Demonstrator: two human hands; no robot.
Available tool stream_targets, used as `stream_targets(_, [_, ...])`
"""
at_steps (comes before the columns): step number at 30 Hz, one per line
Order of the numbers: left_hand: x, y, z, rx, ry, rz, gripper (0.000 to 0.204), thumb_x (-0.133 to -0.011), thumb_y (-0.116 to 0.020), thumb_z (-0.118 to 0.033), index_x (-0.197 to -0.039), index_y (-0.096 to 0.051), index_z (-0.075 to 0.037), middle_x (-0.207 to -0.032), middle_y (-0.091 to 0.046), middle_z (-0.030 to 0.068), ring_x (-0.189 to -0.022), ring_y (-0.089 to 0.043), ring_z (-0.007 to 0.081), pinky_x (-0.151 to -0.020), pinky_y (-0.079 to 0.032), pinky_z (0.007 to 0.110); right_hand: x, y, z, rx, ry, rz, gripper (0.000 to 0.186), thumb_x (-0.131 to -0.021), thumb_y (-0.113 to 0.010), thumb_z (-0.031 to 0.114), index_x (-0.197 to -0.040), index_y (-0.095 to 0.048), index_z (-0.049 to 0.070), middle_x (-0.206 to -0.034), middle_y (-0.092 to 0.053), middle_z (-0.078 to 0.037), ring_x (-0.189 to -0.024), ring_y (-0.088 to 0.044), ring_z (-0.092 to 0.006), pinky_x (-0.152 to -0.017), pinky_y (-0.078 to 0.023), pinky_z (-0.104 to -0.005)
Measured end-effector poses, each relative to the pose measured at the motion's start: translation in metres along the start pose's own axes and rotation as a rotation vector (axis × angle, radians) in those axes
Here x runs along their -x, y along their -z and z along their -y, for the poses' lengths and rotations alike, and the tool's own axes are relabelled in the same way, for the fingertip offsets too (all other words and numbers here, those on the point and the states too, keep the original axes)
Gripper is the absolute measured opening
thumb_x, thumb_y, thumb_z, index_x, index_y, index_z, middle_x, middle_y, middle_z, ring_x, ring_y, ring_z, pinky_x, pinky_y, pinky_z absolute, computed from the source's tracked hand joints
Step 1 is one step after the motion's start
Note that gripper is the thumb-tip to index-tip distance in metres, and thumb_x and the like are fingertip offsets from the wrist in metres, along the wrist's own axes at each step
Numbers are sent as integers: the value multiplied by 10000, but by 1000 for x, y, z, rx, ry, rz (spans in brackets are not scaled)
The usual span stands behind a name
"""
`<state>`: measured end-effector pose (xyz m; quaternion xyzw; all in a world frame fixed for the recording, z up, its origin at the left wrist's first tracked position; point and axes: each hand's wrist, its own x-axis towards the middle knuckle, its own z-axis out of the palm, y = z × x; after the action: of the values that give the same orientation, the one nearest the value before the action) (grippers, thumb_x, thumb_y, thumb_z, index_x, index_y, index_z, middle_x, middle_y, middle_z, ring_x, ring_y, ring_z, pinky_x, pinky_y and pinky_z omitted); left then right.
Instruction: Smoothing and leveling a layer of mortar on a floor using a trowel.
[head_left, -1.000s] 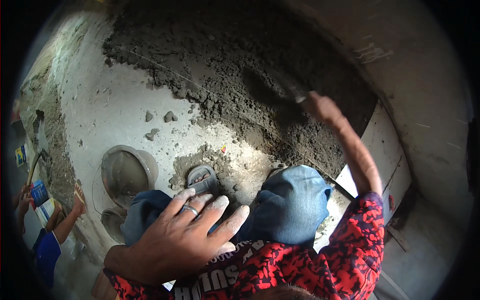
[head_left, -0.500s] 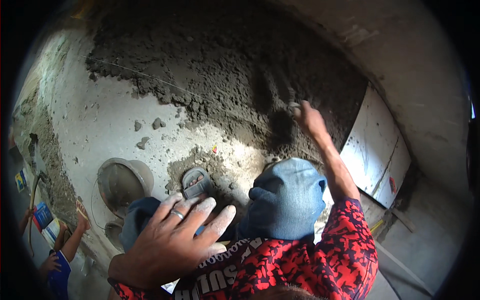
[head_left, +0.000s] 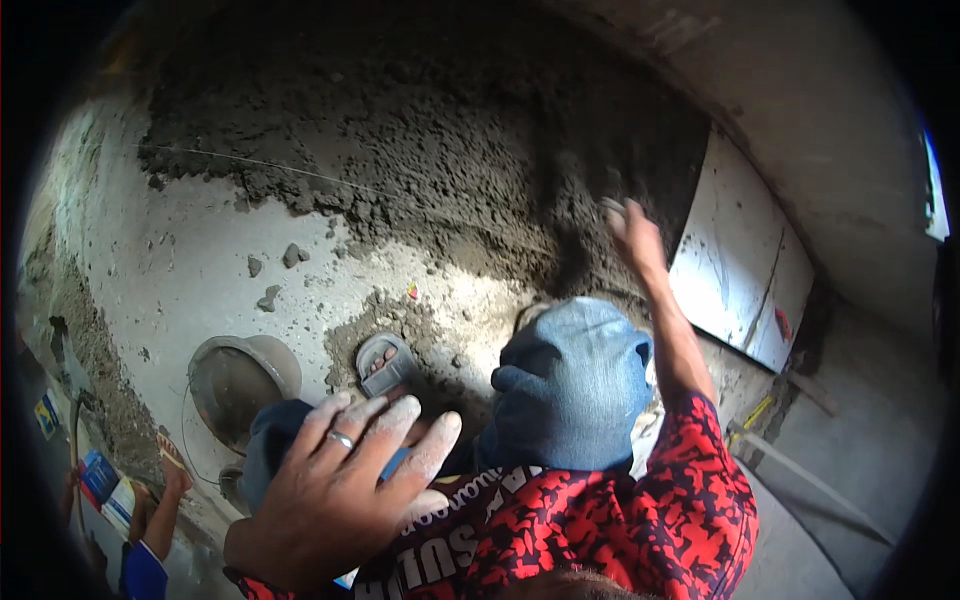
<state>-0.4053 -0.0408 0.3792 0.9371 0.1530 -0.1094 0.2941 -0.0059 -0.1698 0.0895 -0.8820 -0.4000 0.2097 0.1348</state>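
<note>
My right hand (head_left: 637, 238) reaches out over the dark, damp mortar (head_left: 400, 130), closed around what looks like a trowel handle (head_left: 613, 206). Shadow and blur hide most of the blade against the mortar. White dust coats the fingers of my left hand (head_left: 345, 480), which wears a ring. Its fingers are spread and hold nothing, above my bent left leg. A pale tile (head_left: 745, 250), dark-streaked, lies to the right of my right hand along the mortar's edge. Across the mortar's near left part runs a thin string (head_left: 265, 168).
A bucket (head_left: 235, 385) with grey contents stands left of my sandalled foot (head_left: 383, 362). Mortar lumps (head_left: 293, 255) dot the pale floor. At the lower left are another person's leg (head_left: 172, 470) and a blue package (head_left: 100, 475). A wall (head_left: 830, 150) rises on the right.
My right hand has shifted right and a little nearer to me over the mortar, closer to the tile. My left hand stays spread. The whole view has tilted slightly.
</note>
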Motion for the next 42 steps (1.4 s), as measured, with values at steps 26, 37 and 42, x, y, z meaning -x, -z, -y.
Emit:
stream_targets(26, [-13,-3,4,9,-23,70,565,-839,-530,-493,-1157,-589,-29,-1120,-588,155,-1029,-564,327,-961,-388,505,26,-9,-56,219,-14,203,303,-910,-500,347,-996,-502,56,-761,-625,-224,-745,-626,-389,-668,-478,-480])
stream_targets(37, [-8,2,6,38,15,116,577,-850,-525,-487,-1161,-578,-3,-1139,-582,162,-1049,-548,347,-969,-373,493,38,-11,-21,146,26,224,303,-894,-531,341,-942,-491,45,-772,-611,-237,-763,-614,-400,-650,-450,-490])
stream_targets(42, [-15,4,3,37,5,128,566,-854,-528,-472,-1162,-575,1,-1127,-582,176,-1041,-550,355,-964,-373,493,14,0,-62,175,22,165,278,-893,-528,327,-1008,-567,76,-869,-671,-151,-821,-637,-370,-720,-496,-444])
